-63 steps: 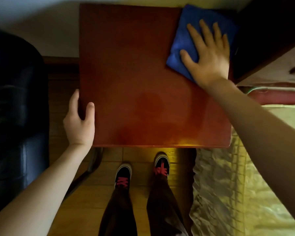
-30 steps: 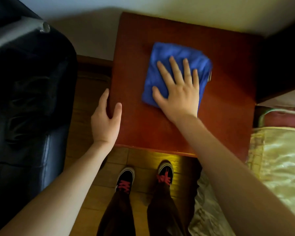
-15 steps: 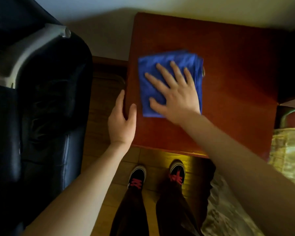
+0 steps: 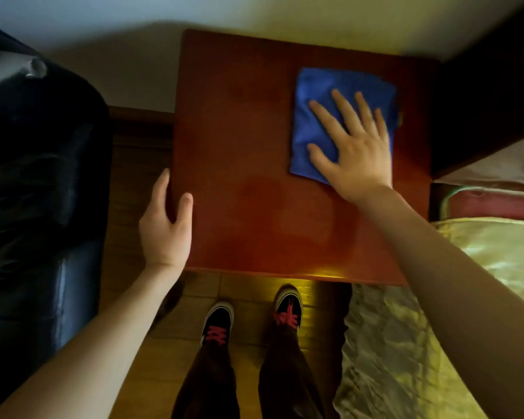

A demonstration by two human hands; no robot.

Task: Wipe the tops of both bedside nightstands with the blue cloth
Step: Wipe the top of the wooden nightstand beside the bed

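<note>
A reddish-brown wooden nightstand fills the middle of the head view, seen from above. The folded blue cloth lies flat on the right half of its top, toward the back. My right hand presses on the cloth with fingers spread, palm over its near right part. My left hand grips the nightstand's left edge near the front corner, thumb on top and fingers down the side. Only this one nightstand is in view.
A black leather chair stands close on the left. A bed with a gold cover lies on the right, its dark headboard beside the nightstand. A wall runs along the back. My feet stand on wooden floor in front.
My right hand has slid the cloth from the left-middle of the top across to the right side. My left hand has kept its grip on the left edge.
</note>
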